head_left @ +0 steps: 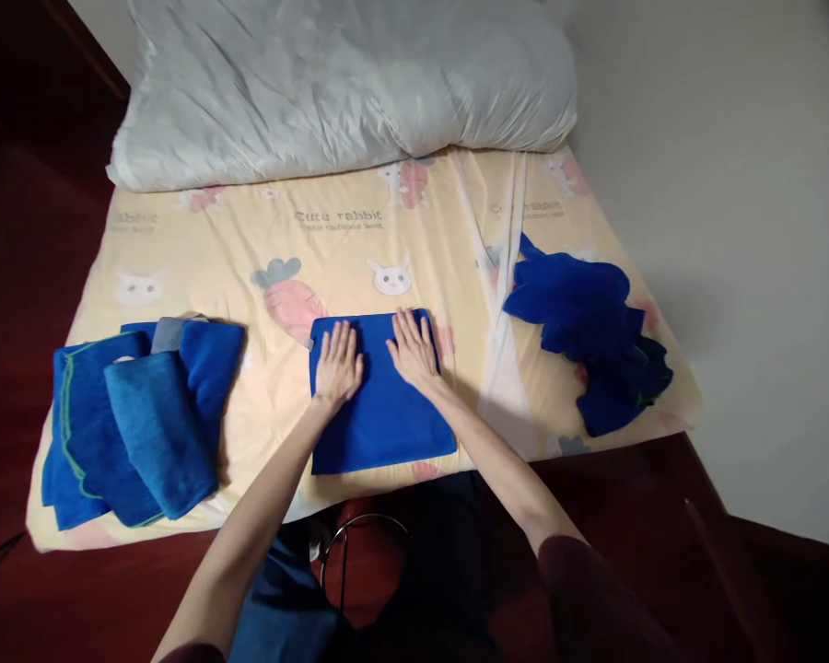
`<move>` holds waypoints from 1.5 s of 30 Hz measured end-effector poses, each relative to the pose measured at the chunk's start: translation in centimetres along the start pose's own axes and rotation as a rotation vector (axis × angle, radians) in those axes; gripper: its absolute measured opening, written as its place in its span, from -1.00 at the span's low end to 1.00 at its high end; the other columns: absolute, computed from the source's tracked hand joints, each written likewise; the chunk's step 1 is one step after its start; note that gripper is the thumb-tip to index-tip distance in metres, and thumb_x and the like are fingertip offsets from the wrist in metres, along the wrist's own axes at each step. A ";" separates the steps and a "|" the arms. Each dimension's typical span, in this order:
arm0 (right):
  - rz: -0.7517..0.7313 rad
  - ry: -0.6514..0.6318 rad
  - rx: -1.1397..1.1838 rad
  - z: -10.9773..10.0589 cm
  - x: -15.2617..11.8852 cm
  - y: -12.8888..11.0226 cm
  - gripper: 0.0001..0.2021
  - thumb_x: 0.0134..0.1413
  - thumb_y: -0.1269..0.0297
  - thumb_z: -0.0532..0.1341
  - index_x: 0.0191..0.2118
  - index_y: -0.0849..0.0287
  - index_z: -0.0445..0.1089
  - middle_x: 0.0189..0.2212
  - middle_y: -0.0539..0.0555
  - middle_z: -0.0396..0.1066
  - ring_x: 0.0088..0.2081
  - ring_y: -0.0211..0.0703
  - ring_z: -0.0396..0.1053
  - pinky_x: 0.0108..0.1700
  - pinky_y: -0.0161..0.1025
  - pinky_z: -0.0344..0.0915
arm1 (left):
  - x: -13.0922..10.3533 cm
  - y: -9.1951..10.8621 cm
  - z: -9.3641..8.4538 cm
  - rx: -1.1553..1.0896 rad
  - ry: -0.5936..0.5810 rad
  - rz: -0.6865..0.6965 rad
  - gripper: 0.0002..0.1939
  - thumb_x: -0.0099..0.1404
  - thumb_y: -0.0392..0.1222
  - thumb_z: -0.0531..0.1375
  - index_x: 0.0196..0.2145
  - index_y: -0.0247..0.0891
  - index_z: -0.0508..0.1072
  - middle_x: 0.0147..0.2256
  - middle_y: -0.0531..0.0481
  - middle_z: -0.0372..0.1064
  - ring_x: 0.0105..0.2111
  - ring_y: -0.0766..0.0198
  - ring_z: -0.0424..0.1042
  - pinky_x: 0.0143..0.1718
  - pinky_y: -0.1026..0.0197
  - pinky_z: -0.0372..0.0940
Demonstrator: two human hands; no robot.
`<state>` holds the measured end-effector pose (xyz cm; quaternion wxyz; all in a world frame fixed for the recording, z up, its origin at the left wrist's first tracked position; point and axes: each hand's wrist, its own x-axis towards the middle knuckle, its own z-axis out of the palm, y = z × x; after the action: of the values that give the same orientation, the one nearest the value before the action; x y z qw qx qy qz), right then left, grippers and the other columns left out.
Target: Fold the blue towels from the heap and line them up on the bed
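A blue cloth (387, 405) lies flat, as a near-square, at the front middle of the bed. My left hand (339, 362) rests palm down on its upper left part, fingers stretched out. On its upper right part lies my right hand (413, 350), also flat, with the fingertips near the far edge. To the left is a pile of folded blue cloths (97, 414), some with green edging, and a lighter blue folded cloth (162, 433) lies on top. Crumpled blue cloths (580, 313) sit in a heap on the right.
The bed's yellow sheet (262, 460) has rabbit and carrot prints. A large grey-white quilt (345, 83) lies bunched across the back. A pale wall (753, 276) stands on the right. Below the front edge is a round metal-rimmed stool (366, 518) on the dark red floor (14, 608).
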<state>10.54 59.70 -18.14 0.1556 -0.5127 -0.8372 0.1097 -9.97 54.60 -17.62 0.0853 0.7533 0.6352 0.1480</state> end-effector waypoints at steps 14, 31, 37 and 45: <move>-0.088 -0.174 0.071 -1.5 -13.3 -4.4 -0.35 0.43 0.13 -0.04 0.49 0.16 -0.26 0.46 0.10 -0.17 0.47 0.01 -0.23 0.47 0.14 -0.26 | -13.6 4.3 -0.5 -0.018 -0.181 0.020 -0.31 0.49 -0.06 -0.11 0.46 -0.28 -0.23 0.45 -0.12 -0.27 0.44 0.04 -0.30 0.45 -0.15 -0.25; -0.229 -0.029 0.066 -4.6 -25.2 -0.8 -0.47 0.35 0.25 0.06 0.39 0.14 0.13 0.35 0.15 0.13 0.40 -0.01 0.05 0.41 0.15 0.05 | -24.3 2.1 -4.1 0.004 -0.171 0.035 -0.42 0.41 -0.20 -0.06 0.36 -0.09 0.19 0.38 0.00 0.02 0.41 0.12 -0.14 0.45 -0.09 -0.14; -0.123 0.082 -0.002 -3.7 -25.4 -1.5 -0.54 0.23 0.45 0.08 0.21 0.21 0.40 0.23 0.18 0.34 0.28 0.00 0.28 0.32 0.08 0.22 | -21.9 4.4 -5.0 0.072 -0.234 0.063 -0.35 0.31 -0.45 -0.14 0.31 -0.23 0.26 0.36 -0.10 0.08 0.39 0.12 -0.06 0.42 -0.08 -0.04; -0.082 0.005 0.018 -3.8 -24.9 -2.3 -0.58 0.10 0.58 0.14 0.03 0.18 0.55 0.09 0.23 0.48 0.19 0.06 0.40 0.17 0.04 0.39 | -23.1 5.3 -4.4 0.104 -0.231 -0.010 -0.35 0.23 -0.51 -0.08 0.25 -0.36 0.34 0.27 -0.30 0.23 0.33 0.02 0.12 0.29 0.01 0.22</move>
<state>20.64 36.49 -17.48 0.1665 -0.4769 -0.8560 0.1095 -9.92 30.69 -14.40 0.1191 0.7657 0.6315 0.0267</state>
